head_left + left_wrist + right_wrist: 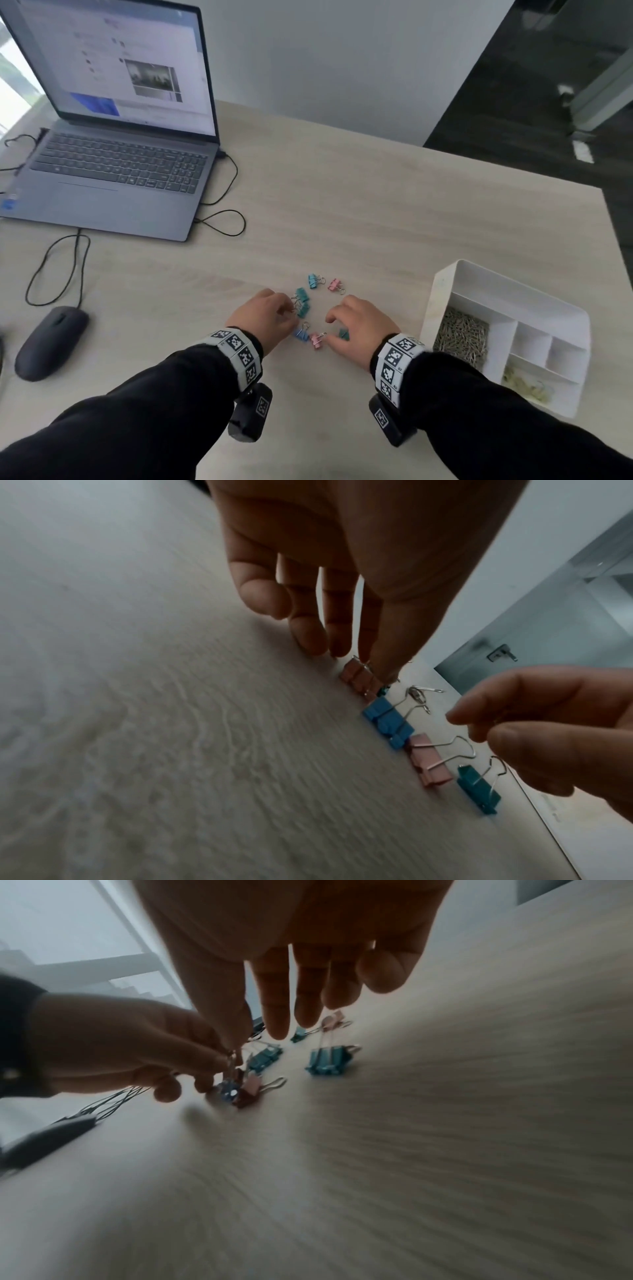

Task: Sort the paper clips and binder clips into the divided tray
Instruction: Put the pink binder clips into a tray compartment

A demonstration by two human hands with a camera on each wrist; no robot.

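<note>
Pinching the wire handle of a teal binder clip [302, 301] with my left hand [263, 317], I keep my right hand [356, 325] loosely curled and holding nothing over the other binder clips [317, 339] on the table [342, 212], left of the divided tray [445, 284] with paper clips [460, 334].

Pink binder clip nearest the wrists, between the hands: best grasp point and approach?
Judging by its pose, take the pink binder clip by its wire handles, which stick out toward the right hand. Pinch them from above on that side with thumb and forefinger. The body lies flat against the blue clip, leaving little finger room on the left.
</note>
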